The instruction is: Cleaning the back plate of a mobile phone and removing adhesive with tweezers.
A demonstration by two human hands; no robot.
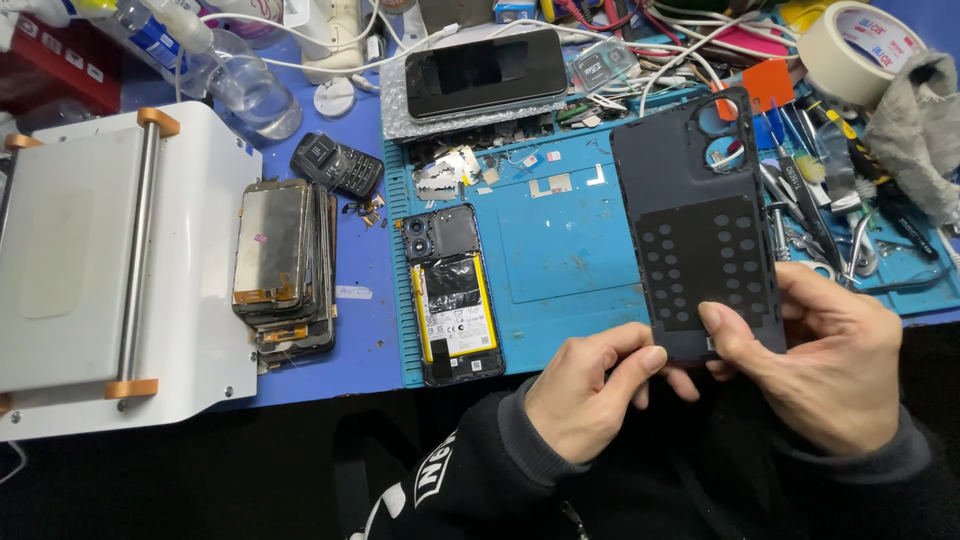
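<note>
My right hand point(835, 365) grips the lower edge of a dark phone back cover point(695, 215), held upright with its inner side facing me; a dotted black sheet is stuck on it. The thumb of that hand presses on the cover's lower face. My left hand point(585, 390) touches the cover's bottom left corner with its fingertips. An opened phone point(452, 295) with a yellow-edged battery and exposed camera lies on the blue work mat point(560, 240), left of my hands.
A stack of phone screens point(282, 260) lies beside a white machine point(110, 260). A small keypad phone point(338, 165), a black phone on bubble wrap point(485, 72), a plastic bottle point(225, 70), tape roll point(850, 45), grey cloth point(915, 120) and tweezers point(820, 215) crowd the bench.
</note>
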